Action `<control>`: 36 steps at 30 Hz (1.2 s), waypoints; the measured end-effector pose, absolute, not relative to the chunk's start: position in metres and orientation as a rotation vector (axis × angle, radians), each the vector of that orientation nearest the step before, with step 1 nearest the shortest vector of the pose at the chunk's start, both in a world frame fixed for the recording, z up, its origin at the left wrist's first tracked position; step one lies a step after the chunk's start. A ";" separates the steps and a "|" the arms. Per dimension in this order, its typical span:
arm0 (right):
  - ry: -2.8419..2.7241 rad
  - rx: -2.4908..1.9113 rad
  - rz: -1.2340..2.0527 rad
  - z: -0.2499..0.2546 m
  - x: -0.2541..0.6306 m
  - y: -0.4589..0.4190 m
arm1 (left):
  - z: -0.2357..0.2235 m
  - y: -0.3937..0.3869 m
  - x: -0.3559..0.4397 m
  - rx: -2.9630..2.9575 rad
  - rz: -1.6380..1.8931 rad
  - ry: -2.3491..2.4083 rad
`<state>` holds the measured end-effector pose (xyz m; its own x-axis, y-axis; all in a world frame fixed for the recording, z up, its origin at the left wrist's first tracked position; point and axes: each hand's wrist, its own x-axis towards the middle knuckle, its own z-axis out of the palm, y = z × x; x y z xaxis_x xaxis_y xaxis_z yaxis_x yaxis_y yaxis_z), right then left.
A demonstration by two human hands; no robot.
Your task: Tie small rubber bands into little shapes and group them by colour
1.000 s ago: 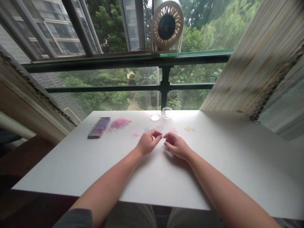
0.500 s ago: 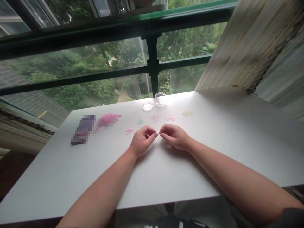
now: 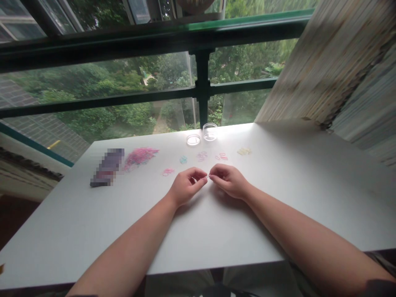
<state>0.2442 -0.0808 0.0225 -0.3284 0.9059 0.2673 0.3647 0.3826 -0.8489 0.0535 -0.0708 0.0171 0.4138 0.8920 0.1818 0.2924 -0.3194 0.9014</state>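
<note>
Barely visible: thin pale piece [image 3: 208, 176] pinched by left hand [image 3: 185, 187] and right hand [image 3: 230, 181]; ends hidden.

Small pale piece [image 3: 208, 176], mostly hidden, bridging left hand [image 3: 187, 186], right hand [image 3: 230, 181].

Held piece [image 3: 208, 176]: pale. Teal loops [image 3: 183, 159], lilac loops [image 3: 202, 156], coral-pink loops [image 3: 223, 156], pale-yellow loops [image 3: 244, 151], pink loops [image 3: 168, 171]. Heap [image 3: 141, 156] — mostly pink, bluish flecks show. Jar [image 3: 210, 132]: clear. Table [image 3: 198, 235]: plain white. Railing [image 3: 203, 68]: dark green. Curtain [image 3: 297, 74] — cream, streaked brown.
</note>
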 end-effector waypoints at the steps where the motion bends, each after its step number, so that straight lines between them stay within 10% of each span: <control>1: -1.871 -1.095 0.887 0.022 0.244 -0.081 | 0.017 -0.071 0.054 1.838 0.893 1.022; 36: -1.950 -1.143 0.708 0.024 0.240 -0.084 | 0.022 -0.073 0.056 1.996 0.840 0.931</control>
<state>0.2401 -0.0844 0.0241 -0.3162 0.8904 0.3274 0.4732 0.4471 -0.7591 0.0564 -0.0727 0.0223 0.5167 0.8228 0.2366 0.3191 -0.4415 0.8386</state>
